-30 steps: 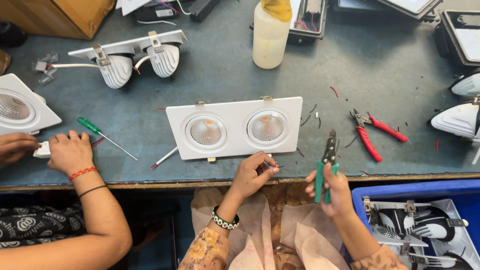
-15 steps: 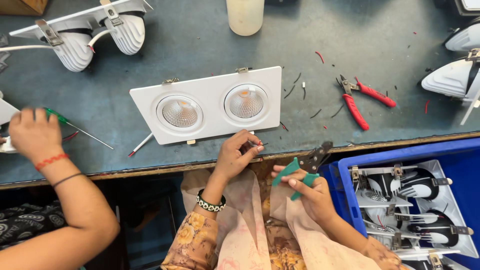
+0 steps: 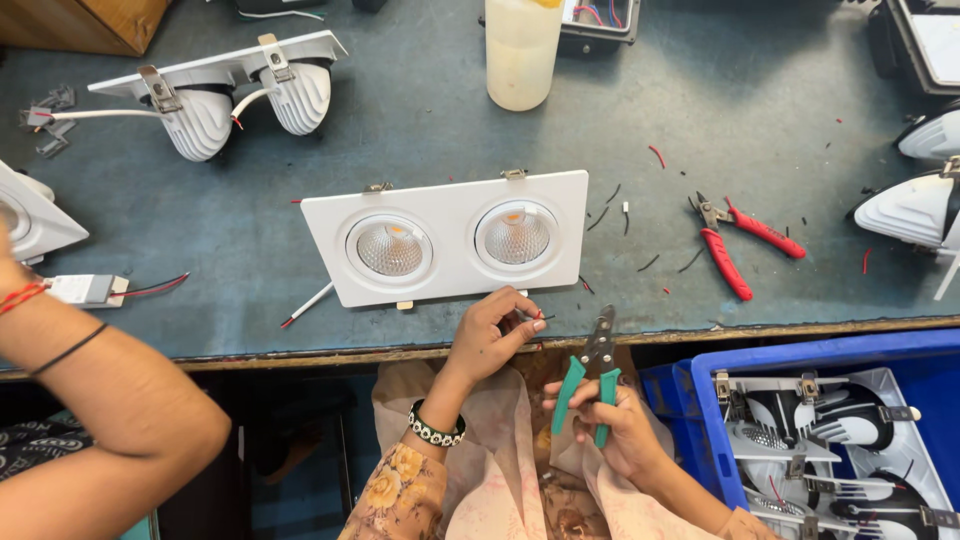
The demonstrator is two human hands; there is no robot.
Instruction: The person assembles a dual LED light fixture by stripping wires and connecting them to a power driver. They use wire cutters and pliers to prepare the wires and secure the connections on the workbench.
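Observation:
A white twin downlight fixture (image 3: 450, 240) lies face up on the grey-blue bench, close to its front edge. My left hand (image 3: 488, 338), with a beaded bracelet at the wrist, pinches thin red and black wires (image 3: 537, 317) just below the fixture's front side. Just below the bench edge, my right hand (image 3: 615, 425) grips green-handled wire cutters (image 3: 592, 375). Their jaws point up toward the wires, a short way to the right of my left fingertips.
Red-handled pliers (image 3: 745, 245) and wire scraps lie at right. A blue crate (image 3: 700, 400) of fixtures sits at lower right. A cream bottle (image 3: 520, 50) and an upturned twin fixture (image 3: 230, 90) stand farther back. A co-worker's arm (image 3: 90, 400) reaches over a small white driver box (image 3: 85, 290).
My right hand has brought the green cutters left, nearer my left hand, which still pinches the wires. The co-worker's hand has slid left to the frame's edge, and the green screwdriver has left the view.

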